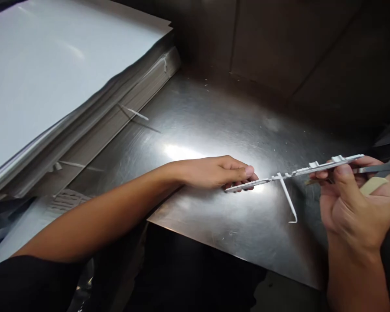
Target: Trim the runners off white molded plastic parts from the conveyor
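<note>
My left hand (221,172) is stretched across a steel table (214,125) and pinches the left end of a long thin white plastic strip (295,172). The strip runs up to the right, with small tabs along its top and a thin white sprue hanging down from its middle. My right hand (357,203) is closed around a metal tool (381,167) with a tan handle, which looks like scissors or nippers. Its fingers also press against the strip's right end.
A thick stack of white and grey sheets (68,86) fills the left side, with thin white slivers sticking out of its edge. The table's front edge runs diagonally below my hands. Dark panels stand behind the table.
</note>
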Motion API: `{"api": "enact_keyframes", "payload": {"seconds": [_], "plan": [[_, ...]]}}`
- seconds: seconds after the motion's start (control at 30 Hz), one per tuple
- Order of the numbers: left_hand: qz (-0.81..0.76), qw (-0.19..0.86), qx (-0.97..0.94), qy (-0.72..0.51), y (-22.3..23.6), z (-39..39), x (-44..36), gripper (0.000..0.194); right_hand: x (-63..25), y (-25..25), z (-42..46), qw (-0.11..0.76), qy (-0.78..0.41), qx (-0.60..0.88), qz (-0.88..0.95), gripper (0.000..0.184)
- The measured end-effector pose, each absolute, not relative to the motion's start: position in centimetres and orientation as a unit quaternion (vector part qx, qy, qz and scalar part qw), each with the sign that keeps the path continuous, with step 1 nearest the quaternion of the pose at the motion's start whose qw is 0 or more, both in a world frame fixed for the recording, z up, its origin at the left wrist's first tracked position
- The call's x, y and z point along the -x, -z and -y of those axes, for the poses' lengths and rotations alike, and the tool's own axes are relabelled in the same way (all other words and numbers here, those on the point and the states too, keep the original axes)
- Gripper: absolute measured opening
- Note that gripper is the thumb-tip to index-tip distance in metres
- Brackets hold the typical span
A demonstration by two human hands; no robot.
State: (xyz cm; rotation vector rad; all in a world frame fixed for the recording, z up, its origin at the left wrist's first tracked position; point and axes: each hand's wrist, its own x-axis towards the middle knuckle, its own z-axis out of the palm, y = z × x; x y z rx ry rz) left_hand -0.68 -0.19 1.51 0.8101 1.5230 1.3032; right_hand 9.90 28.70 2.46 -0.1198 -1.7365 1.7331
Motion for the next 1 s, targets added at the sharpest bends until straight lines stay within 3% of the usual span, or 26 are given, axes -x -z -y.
{"api": "enact_keyframes", "payload": {"seconds": [0.17, 0.27, 0.37, 0.57, 0.73, 1.0], "plan": [[-0.599, 0.513, -0.343, -0.510, -1.7, -0.2, 0.3, 0.059, -10.6, -3.2, -28.4, 0.375, -0.632, 0.049, 0.677, 0.032], [-0.568, 0.500, -0.286, -0.587, -1.3, -0.7, 0.1, 0.049, -10.9, -3.4, -28.4, 0.409, -0.574, 0.064, 0.706, 0.035], [-0.558, 0.427, -0.172, -0.691, -0.7, -1.1, 0.4, 0.052, -11.1, -3.2, -29.0, 0.406, -0.501, 0.097, 0.758, 0.046], [-0.592, 0.228, -0.127, -0.763, -0.8, -0.9, 1.4, 0.046, -11.8, -2.2, -29.4, 0.273, -0.469, 0.102, 0.834, 0.042], [-0.577, 0.243, -0.165, -0.762, -1.4, -1.2, 0.2, 0.057, -13.2, -0.6, -27.4, 0.091, -0.449, -0.034, 0.888, 0.042], [-0.557, 0.276, -0.202, -0.757, -1.0, -1.7, -1.0, 0.050, -13.8, -0.4, -26.2, 0.066, -0.416, -0.043, 0.906, 0.042]]}}
